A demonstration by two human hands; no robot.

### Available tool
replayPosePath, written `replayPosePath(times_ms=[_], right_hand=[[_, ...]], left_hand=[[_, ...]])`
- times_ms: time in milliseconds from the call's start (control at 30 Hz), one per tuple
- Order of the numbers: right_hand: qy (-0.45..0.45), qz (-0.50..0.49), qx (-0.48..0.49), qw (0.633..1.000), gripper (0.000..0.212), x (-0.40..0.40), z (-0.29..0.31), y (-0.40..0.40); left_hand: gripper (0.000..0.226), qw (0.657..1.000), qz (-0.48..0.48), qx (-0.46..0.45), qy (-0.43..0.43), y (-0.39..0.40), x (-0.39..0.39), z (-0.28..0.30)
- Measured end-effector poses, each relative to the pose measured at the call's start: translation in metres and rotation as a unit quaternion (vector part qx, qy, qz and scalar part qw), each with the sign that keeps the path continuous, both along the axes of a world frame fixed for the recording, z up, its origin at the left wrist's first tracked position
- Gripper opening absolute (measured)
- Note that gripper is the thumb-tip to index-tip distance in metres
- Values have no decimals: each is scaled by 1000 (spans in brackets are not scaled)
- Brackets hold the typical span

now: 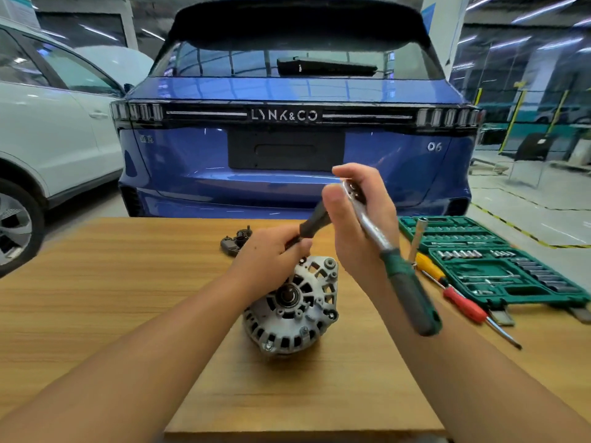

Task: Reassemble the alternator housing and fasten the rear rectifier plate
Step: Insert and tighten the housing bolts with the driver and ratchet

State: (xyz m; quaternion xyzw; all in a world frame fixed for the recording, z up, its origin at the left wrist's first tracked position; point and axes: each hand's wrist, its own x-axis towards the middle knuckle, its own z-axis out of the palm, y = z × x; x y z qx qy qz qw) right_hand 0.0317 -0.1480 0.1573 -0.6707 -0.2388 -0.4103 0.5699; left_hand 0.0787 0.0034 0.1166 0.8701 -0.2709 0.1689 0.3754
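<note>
The right hand's fingers (348, 174) are curled round the chrome head of a ratchet wrench with a dark green grip (388, 255), holding it raised and slanted, grip end down toward the camera. A dark extension bar (315, 223) runs from under that head down-left; its join to the ratchet is hidden behind the right hand (358, 219). The left hand (271, 254) pinches the bar's lower end with curled fingers, which cover whatever sits at its tip. Just below lies the silver cast-aluminium alternator housing (294, 308), on its side on the wooden surface (128, 282), shaft end facing up. Behind the left hand rests a black plastic part (235, 243), half hidden and hard to identify. To the right lie an open green socket case (489, 260), cut partly by the wrench, and two red-and-yellow-handled screwdrivers (460, 302).
</note>
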Motion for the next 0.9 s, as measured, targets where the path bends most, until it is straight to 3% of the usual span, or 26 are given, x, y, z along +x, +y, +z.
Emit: replayPosePath(times_ms=[100,167,267,333,400,433,500,567,633,733,900], right_hand=[[2,-100,-101,990,41,-12,-2,-1],[45,-131,-134,981,42,-19,4,-3],[148,-116,-201,961,32,-22,19,-9],[201,-56,-232,950,19,-23,27,-16],[285,109,-167,937,9,-27,29,-21],[333,189,-95,919,14,-29,29,-24],[402,271,46,873,26,-34,30,-30],[441,322,121,829,30,-36,30,-35],[476,340,114,803,30,-40,31,-40],[500,303,87,806,27,-44,30,-45],[508,315,139,790,31,-45,28,-55]], left_hand=[[24,997,-37,-42,47,-5,-12,6],[7,990,-59,-88,88,-2,-19,8],[12,980,-68,-124,142,10,-26,12],[19,973,-67,-125,180,17,-29,15],[21,964,-62,-131,223,22,-32,17],[18,959,-64,-139,238,24,-34,17],[9,951,-82,-149,256,28,-36,18],[7,954,-90,-133,254,28,-40,20],[21,962,-76,-110,238,25,-43,19],[32,972,-51,-86,214,18,-45,16],[39,975,-42,-90,198,7,-50,14]])
